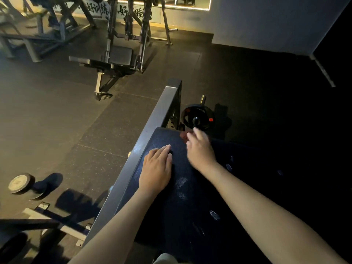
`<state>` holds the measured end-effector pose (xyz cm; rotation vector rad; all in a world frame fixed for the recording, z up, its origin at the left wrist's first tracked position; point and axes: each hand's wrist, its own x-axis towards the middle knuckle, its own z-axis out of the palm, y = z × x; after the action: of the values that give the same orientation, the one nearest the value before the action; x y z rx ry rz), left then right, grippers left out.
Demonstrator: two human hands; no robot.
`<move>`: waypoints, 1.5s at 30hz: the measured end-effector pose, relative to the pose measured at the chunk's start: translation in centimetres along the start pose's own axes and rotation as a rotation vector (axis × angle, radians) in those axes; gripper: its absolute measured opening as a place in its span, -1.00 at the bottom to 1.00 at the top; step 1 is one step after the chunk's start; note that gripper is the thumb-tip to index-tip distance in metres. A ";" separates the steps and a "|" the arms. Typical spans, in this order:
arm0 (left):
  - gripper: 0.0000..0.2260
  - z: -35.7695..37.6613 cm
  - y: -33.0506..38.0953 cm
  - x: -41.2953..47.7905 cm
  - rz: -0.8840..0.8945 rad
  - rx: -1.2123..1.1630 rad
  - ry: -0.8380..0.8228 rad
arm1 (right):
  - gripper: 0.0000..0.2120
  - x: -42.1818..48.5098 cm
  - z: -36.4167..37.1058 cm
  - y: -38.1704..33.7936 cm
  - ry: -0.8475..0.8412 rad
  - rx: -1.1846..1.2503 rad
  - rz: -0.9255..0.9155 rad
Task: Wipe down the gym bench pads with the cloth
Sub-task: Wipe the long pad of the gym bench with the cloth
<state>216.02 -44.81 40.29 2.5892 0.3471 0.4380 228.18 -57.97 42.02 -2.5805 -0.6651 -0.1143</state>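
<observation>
Black textured bench pad (162, 138) stretches away lengthwise; left hand (156, 168) lies flat on it, blurred right hand (200, 149) nearer its far end, hold unclear.

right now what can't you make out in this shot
All from the head view:
- Cloth: cannot be identified. There is only a reddish patch by the fingertips of the right hand, and it is dark and motion-blurred.
- Grip of the right hand: blurred, so open or closed is unclear.
- Right side of the pad: lost in deep shadow.
- Near end of the pad: cut off by the bottom edge.
</observation>
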 end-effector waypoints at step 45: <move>-0.64 -0.1 3.7 -8.7 -0.343 0.111 0.213 | -0.61 -10.4 -1.0 -1.0 -0.271 0.248 -0.475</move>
<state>208.65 -50.70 40.13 2.5210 0.8956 0.5835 218.57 -62.18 41.31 -2.1753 -1.2972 0.1607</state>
